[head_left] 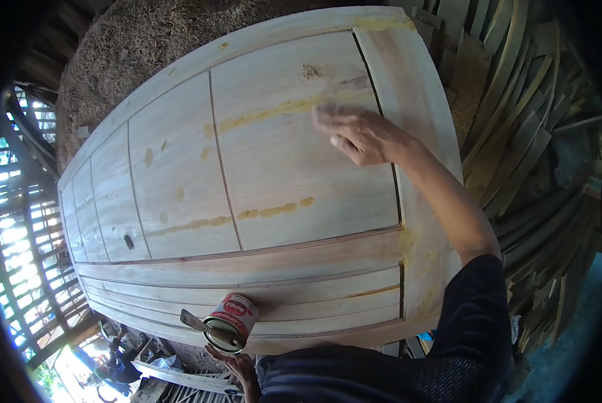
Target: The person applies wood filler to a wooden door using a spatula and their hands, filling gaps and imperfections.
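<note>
A large pale wooden panel (301, 154) with grooves lies in front of me, and lines of yellowish filler (267, 117) run across it. My right hand (361, 134) is over the panel's upper right area, at the end of one filler line. Its fingers are smeared by motion, so whether they hold anything is hidden. Low in the view, my left hand (234, 366) is just below the panel's near edge, with fingers apart. Close above it stands a red and white tin can (237, 316), open-topped and tilted in view, with a flat-bladed scraper (195, 321) across its mouth.
A small heap of shavings (309, 71) and a dark small object (128, 242) lie on the panel. Wood strips (529, 121) are stacked at right. Shavings (126, 60) cover the ground at upper left, and a slatted wall (26, 248) stands at left.
</note>
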Motion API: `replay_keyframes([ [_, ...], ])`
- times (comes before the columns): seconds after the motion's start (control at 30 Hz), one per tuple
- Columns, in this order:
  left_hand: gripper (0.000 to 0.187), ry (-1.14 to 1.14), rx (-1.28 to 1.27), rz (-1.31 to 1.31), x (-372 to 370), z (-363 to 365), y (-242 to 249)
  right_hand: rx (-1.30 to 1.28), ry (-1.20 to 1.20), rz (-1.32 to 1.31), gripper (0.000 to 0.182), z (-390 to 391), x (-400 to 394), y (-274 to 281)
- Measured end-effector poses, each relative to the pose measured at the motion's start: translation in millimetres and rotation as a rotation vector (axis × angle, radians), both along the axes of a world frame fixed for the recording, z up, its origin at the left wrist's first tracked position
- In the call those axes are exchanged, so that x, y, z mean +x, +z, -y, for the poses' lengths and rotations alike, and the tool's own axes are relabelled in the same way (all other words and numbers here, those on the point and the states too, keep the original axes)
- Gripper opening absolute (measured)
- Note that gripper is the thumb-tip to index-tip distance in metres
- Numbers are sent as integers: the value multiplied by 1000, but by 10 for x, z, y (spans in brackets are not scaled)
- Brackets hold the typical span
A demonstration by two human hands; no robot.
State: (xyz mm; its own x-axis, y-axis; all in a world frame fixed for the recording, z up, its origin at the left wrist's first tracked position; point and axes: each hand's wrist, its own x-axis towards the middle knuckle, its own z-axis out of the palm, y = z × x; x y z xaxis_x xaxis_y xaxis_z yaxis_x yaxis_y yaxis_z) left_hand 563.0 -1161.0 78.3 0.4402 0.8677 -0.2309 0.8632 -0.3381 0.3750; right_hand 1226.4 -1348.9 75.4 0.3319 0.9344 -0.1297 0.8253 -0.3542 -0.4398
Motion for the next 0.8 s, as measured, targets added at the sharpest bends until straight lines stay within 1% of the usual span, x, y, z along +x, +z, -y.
replay_keyframes([
  [0.03, 92, -3, 10, 4, 17, -46, 12, -106, 70, -255, 56, -47, 68, 191],
  [0.07, 92, -5, 18, 8, 21, -55, 28, -98, 70, -247, 56, -56, 119, 157],
  [0.1, 87, 171, -16, 137, 26, -68, 1, 28, -210, 30, 55, -53, 166, 17],
  [0.13, 87, 176, -9, 146, -32, -68, -54, 158, -484, 309, 53, -65, 213, -154],
  [0.17, 86, 168, -29, 142, -73, -76, -104, 100, -489, 568, 53, -82, 253, -425],
  [0.2, 85, 151, -43, 141, -102, -132, -122, 270, -439, 501, 52, -110, 93, -509],
  [0.23, 88, 190, -90, 304, 19, -75, -75, 446, -386, 439, 51, -158, -124, -466],
  [0.3, 89, 184, -59, 331, 62, -98, -36, 189, -45, -147, 39, -137, -609, 34],
  [0.37, 86, 192, -4, 340, 24, -183, -85, 220, -155, -610, 17, -33, -1210, 538],
  [0.4, 81, 167, 13, 393, -28, -256, -191, 349, -220, -525, 15, 2, -1447, 478],
  [0.43, 78, 160, 38, 435, -135, -332, -333, 476, -265, -456, 24, 54, -1638, 384],
  [0.47, 65, 111, 147, 308, -314, -458, -537, 419, -340, -313, 26, 158, -1811, 394],
  [0.5, 57, 37, 121, 262, -155, -393, -330, 361, -395, -197, 28, 251, -2041, 377],
  [0.53, 56, 34, 131, 236, -44, -353, -180, 514, -641, -356, 32, 249, -2333, 321],
  [0.57, 55, 23, 129, 208, -13, -393, -95, 509, -709, -221, 41, 283, -2482, 325],
  [0.6, 62, 143, 63, 332, 9, -463, -118, 621, -795, -291, 46, 171, -2739, 460],
  [0.63, 66, 190, 17, 424, -7, -439, -61, 748, -891, -329, 51, 86, -2907, 579],
  [0.67, 70, 219, -30, 536, -6, -478, -12, 756, -843, -334, 51, 70, -3024, 588],
  [0.7, 70, 254, -21, 554, -100, -547, -30, 590, -882, -330, 43, 146, -3140, 556],
  [0.73, 71, 231, -7, 560, -216, -587, -66, 418, -923, -313, 36, 190, -3229, 533],
  [0.77, 72, 204, 13, 558, -224, -565, -100, 386, -856, -317, 19, 212, -3176, 427],
  [0.8, 72, 221, 10, 577, -270, -581, -135, 386, -837, -300, 19, 62, -3235, 559],
])
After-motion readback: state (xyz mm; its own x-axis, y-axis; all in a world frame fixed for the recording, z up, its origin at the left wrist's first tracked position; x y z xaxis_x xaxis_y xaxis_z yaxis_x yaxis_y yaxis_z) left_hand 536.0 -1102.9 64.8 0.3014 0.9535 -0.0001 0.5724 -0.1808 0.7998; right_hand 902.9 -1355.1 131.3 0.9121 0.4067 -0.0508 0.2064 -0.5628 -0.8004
